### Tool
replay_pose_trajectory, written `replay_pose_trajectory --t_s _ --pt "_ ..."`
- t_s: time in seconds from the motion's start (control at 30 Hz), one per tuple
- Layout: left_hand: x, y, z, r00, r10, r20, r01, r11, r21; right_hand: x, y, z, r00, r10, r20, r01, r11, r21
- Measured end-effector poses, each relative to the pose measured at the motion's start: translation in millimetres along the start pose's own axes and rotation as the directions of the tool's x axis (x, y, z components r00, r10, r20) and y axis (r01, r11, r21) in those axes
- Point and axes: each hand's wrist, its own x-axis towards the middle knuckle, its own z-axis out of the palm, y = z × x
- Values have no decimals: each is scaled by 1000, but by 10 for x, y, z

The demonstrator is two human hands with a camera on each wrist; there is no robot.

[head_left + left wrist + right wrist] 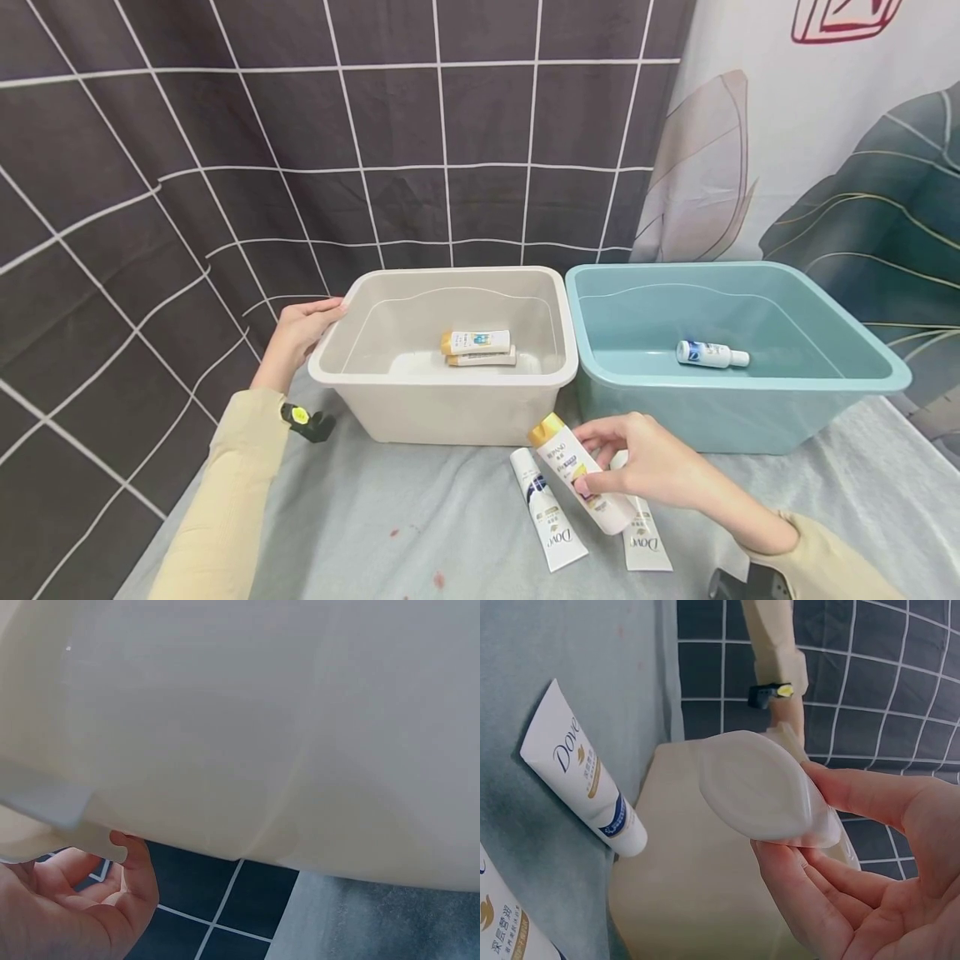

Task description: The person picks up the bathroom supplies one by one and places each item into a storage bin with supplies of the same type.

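Observation:
My right hand (pixel 637 461) grips a white bottle with a gold cap (pixel 573 475) between thumb and fingers, tilted above the cloth in front of the bins. In the right wrist view its rounded base (pixel 756 787) faces the camera. Under and beside it lie two white Dove tubes, one on the left (pixel 549 512) and one on the right (pixel 647 537), partly covered by the bottle and hand. My left hand (pixel 306 329) holds the left rim of the beige bin (pixel 442 410); in the left wrist view, the fingers (pixel 135 874) curl under that rim.
Two gold-capped bottles (pixel 480 342) lie inside the beige bin. Touching it on the right stands a blue bin (pixel 720 417), with a small white-and-blue bottle (pixel 712 354) on its floor. A dark gridded curtain (pixel 480 125) hangs behind. Grey cloth (pixel 405 517) covers the surface.

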Motion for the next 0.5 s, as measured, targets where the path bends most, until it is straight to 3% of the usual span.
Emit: replay_pose_trajectory --t_s 0.5 --pt "5 9 -5 1000 3 -1 -3 1000 4 12 -77 -52 1000 13 12 -13 1000 18"
